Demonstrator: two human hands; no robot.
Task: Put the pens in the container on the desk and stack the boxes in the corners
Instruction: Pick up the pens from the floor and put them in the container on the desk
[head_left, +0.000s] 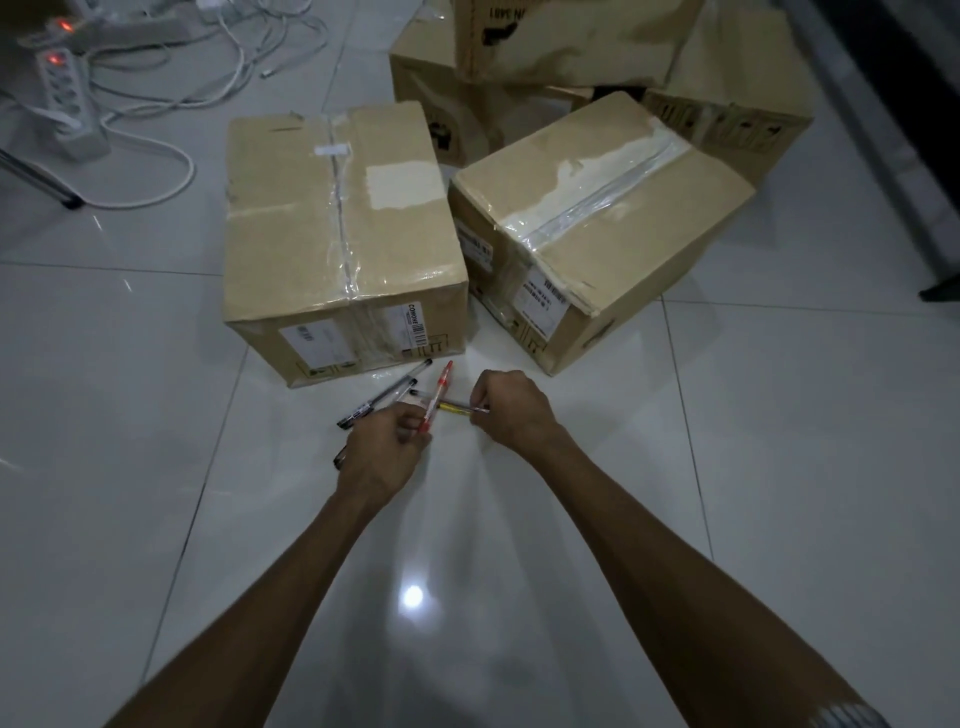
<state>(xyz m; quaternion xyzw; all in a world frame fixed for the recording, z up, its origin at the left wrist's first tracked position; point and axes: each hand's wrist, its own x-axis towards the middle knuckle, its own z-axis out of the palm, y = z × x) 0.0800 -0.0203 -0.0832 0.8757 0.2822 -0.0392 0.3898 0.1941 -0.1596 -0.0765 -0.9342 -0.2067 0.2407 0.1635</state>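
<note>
1. Head view looks down on a glossy white tile floor (156, 415); both bare forearms reach in from 6 o'clock toward centre.
2. Left hand (382, 454) has its fingers curled round a red pen (439, 395), which tilts up toward 12 o'clock; a dark pen end (340, 457) sticks out at the hand's 9 o'clock side, can't tell if held.
3. Right hand (511, 410) has curled fingers pinching a yellow pen (460, 409) lying roughly 9-to-3, crossing under the red one.
4. Two black pens (387, 392) lie on the floor at 10 o'clock of the left hand, just beside the near box's front edge.
5. Left taped box (343, 228) sits at 12 o'clock of the hands, closed, labels on its near face.
6. Right taped box (602, 218) stands at 1 o'clock, turned at an angle, near the left box.
7. More cardboard boxes (571, 36) stacked behind at 12–1 o'clock.
8. Power strips (67, 98) with red lights and white cables (171, 171) at 10–11 o'clock, well apart from the pens.
</note>
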